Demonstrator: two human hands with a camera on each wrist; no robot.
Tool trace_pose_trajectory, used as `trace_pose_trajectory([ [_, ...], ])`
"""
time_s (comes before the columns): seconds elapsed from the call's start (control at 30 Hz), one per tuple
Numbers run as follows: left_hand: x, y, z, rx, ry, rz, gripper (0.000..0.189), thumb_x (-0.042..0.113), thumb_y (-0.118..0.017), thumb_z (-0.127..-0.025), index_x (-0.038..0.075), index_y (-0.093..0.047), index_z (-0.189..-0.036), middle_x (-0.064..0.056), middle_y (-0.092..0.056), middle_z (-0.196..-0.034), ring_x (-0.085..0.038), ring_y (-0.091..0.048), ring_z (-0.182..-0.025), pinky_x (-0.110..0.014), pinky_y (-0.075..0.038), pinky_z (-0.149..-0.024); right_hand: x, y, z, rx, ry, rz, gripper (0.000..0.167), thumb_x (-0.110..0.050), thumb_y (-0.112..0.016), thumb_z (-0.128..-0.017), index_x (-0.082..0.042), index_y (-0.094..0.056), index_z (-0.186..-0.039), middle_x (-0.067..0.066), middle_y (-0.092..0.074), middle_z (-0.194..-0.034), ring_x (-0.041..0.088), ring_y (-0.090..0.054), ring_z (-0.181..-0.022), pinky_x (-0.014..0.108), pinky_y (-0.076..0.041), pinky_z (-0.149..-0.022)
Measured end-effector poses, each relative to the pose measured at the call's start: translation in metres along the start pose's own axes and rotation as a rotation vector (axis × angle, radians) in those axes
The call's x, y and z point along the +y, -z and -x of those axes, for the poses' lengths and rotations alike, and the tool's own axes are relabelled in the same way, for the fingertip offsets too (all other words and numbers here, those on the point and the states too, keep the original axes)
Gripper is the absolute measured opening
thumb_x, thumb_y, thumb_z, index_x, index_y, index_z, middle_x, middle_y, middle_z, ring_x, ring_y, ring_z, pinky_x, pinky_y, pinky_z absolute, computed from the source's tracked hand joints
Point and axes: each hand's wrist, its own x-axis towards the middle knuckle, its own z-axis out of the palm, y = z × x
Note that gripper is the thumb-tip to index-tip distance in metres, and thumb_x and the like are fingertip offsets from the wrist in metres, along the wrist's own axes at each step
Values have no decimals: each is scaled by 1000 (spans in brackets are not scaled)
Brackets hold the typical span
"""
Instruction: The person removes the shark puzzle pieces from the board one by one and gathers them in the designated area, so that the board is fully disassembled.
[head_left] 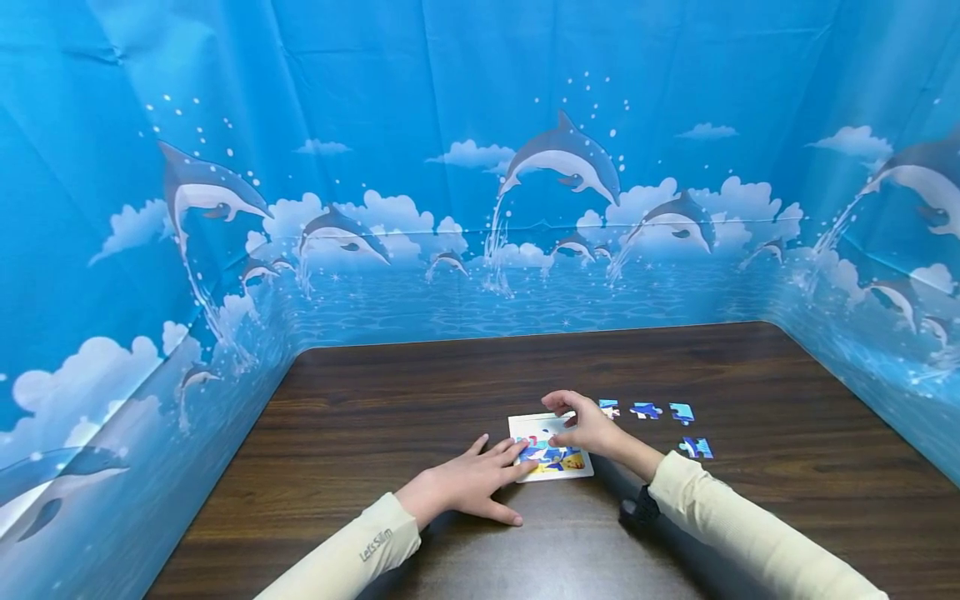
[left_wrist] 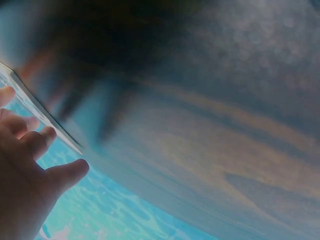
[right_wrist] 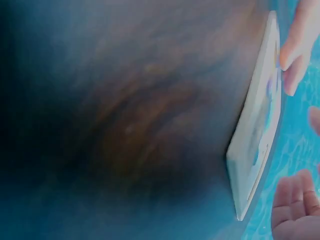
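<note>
We see a flat, square-cornered puzzle board (head_left: 529, 423) with a pale rim lying on the dark, wood-grained tabletop (head_left: 405, 400); the left hand (head_left: 474, 483) is spread, its fingertips resting on the board's left part, while the right hand (head_left: 591, 427) arches over the board's right side, thumb and fingers curved apart; to the right we find four loose, blue-and-white jigsaw pieces (head_left: 646, 410) with rounded knobs and notches

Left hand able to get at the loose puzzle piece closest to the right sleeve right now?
Probably not directly: the right forearm crosses between the left hand and that puzzle piece, so it would likely have to reach over.
</note>
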Motion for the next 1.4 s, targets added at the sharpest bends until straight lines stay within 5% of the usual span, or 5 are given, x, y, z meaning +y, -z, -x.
trace_pose_trajectory([
  [0.23, 0, -1, 0, -13, 1, 3, 78, 61, -51, -87, 29, -18, -151, -3, -12, -159, -20, -13, -147, -58, -15, -114, 2, -6, -2, -42, -34, 254, 51, -6, -80, -71, 3, -59, -116, 16, -59, -109, 26, -56, -93, 32, -47, -73],
  [0.73, -1, 0, -1, -32, 0, -5, 78, 61, -50, -88, 28, -18, -151, -2, -14, -159, -20, -14, -147, -58, -15, -114, -9, -10, -14, -150, -113, 427, 48, -14, -86, -65, 3, -65, -104, 13, -58, -96, 20, -53, -84, 34, -48, -74],
  [1.07, 0, 0, -2, -36, 0, -5, 77, 60, -50, -88, 28, -19, -151, -2, -13, -159, -21, -13, -147, -58, -15, -114, -10, -11, -19, -166, -175, 353, 36, -7, -85, -64, -4, -59, -89, 7, -54, -87, 16, -48, -78, 29, -43, -70],
  [1.4, 0, 1, -1, -39, 2, -12, 77, 61, -49, -88, 28, -18, -151, -1, -13, -159, -20, -12, -148, -59, -15, -114, -13, -8, -19, -221, -199, 324, 44, -7, -86, -61, -3, -61, -97, 5, -59, -88, 15, -51, -77, 27, -46, -70],
])
